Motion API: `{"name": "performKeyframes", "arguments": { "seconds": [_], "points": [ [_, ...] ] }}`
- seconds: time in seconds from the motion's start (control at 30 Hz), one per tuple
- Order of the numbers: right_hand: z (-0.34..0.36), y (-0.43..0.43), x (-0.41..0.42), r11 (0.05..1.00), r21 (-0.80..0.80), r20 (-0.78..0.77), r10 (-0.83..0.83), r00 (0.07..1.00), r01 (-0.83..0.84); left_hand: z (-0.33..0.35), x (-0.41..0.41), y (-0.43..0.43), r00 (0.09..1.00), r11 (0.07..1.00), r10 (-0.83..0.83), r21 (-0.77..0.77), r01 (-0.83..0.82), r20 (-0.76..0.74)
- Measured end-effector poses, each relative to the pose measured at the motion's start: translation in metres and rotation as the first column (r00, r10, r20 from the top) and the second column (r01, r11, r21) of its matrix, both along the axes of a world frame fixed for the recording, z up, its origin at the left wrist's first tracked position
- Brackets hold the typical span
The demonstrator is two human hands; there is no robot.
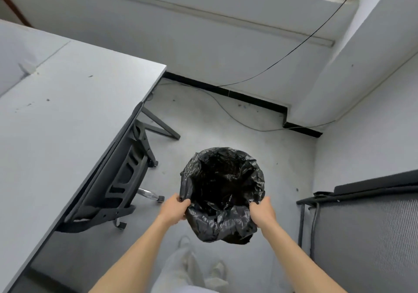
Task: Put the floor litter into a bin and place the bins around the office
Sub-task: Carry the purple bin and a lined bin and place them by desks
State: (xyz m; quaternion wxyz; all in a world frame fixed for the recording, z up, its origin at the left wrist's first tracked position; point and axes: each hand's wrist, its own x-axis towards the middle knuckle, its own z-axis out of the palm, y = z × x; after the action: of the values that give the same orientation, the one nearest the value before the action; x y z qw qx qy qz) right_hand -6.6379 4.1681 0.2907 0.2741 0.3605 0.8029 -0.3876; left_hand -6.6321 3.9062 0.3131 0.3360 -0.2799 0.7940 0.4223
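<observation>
The room is a grey office corner with a pale grey floor and white walls. Both hands hold a round bin lined with a crinkly black plastic bag. The left hand has a closed grip on the near left edge of the bag, fingers curled over the rim. The right hand has a closed grip on the near right edge in the same way. The bin is up in front of the person, in the open space between the furniture, and its mouth faces up. The inside looks dark, and I cannot tell what is in it. Below the bin are the person's pale shoes on the floor. To the left is a long grey table with a black office chair pushed under it. To the right is a dark mesh chair back. A thin black cable hangs across the far wall.
</observation>
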Motion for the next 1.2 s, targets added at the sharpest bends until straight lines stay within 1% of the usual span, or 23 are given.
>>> {"name": "performKeyframes", "arguments": {
  "seconds": [0.07,0.13,0.17,0.2,0.27,0.37,0.43,0.5,0.57,0.6,0.63,0.73,0.8,0.87,1.0,1.1,1.2],
  "points": [
    [0.001,0.003,-0.042,1.0,0.019,-0.019,0.02,1.0,-0.019,-0.008,-0.036,0.007,1.0,1.0,-0.003,0.007,0.003,0.001],
    [-0.012,0.006,-0.09,0.998,0.043,-0.014,0.036,0.999,-0.036,-0.028,-0.079,0.012,0.999,0.999,-0.05,-0.003,0.05,0.005],
    [-0.014,0.008,-0.099,0.997,0.057,-0.009,0.049,0.999,-0.048,-0.033,-0.086,0.014,0.996,0.996,-0.082,-0.016,0.083,0.016],
    [-0.029,0.009,-0.127,0.997,0.075,0.004,0.035,0.999,-0.035,-0.051,-0.113,0.015,0.992,0.992,-0.124,-0.03,0.125,0.03],
    [-0.044,0.008,-0.158,0.994,0.108,0.024,0.019,1.0,-0.021,-0.068,-0.142,0.012,0.979,0.98,-0.187,-0.049,0.192,0.081],
    [-0.08,0.006,-0.222,0.99,0.141,0.064,0.004,0.998,-0.013,-0.107,-0.193,0.002,0.968,0.972,-0.215,-0.068,0.225,0.127],
    [-0.107,0.004,-0.259,0.986,0.164,0.087,-0.004,0.996,-0.011,-0.13,-0.224,-0.006,0.96,0.968,-0.209,-0.098,0.229,0.185],
    [-0.126,0.002,-0.284,0.985,0.173,0.09,-0.005,0.996,-0.011,-0.15,-0.243,-0.014,0.96,0.971,-0.188,-0.11,0.214,0.207],
    [-0.168,0.004,-0.314,0.984,0.181,0.109,-0.013,0.994,-0.007,-0.185,-0.267,-0.016,0.955,0.97,-0.18,-0.12,0.212,0.235],
    [-0.177,0.003,-0.325,0.984,0.175,0.109,-0.025,0.994,0.006,-0.191,-0.276,-0.018,0.954,0.969,-0.177,-0.127,0.212,0.241],
    [-0.214,0.004,-0.339,0.986,0.169,0.138,-0.03,0.99,0.006,-0.224,-0.288,-0.017,0.953,0.97,-0.16,-0.139,0.2,0.258],
    [-0.266,0.003,-0.369,0.989,0.143,0.123,-0.05,0.991,0.032,-0.266,-0.315,-0.016,0.963,0.973,-0.128,-0.159,0.169,0.238],
    [-0.325,0.003,-0.393,0.992,0.122,0.106,-0.046,0.993,0.033,-0.319,-0.337,-0.012,0.965,0.968,-0.127,-0.182,0.171,0.229],
    [-0.37,-0.002,-0.415,0.996,0.075,0.091,-0.052,0.995,0.045,-0.361,-0.354,-0.008,0.969,0.959,-0.136,-0.22,0.181,0.206],
    [-0.462,-0.006,-0.448,0.995,0.012,0.047,-0.098,0.994,0.098,-0.439,-0.382,0.015,0.951,0.889,-0.288,-0.338,0.308,0.11],
    [-0.508,-0.009,-0.457,0.99,-0.006,-0.007,-0.142,0.99,0.142,-0.474,-0.395,0.03,0.948,0.871,-0.316,-0.382,0.309,0.044],
    [-0.535,-0.008,-0.458,0.985,-0.005,-0.028,-0.173,0.985,0.173,-0.502,-0.404,0.034,0.929,0.852,-0.362,-0.379,0.361,0.072]
  ]
}}
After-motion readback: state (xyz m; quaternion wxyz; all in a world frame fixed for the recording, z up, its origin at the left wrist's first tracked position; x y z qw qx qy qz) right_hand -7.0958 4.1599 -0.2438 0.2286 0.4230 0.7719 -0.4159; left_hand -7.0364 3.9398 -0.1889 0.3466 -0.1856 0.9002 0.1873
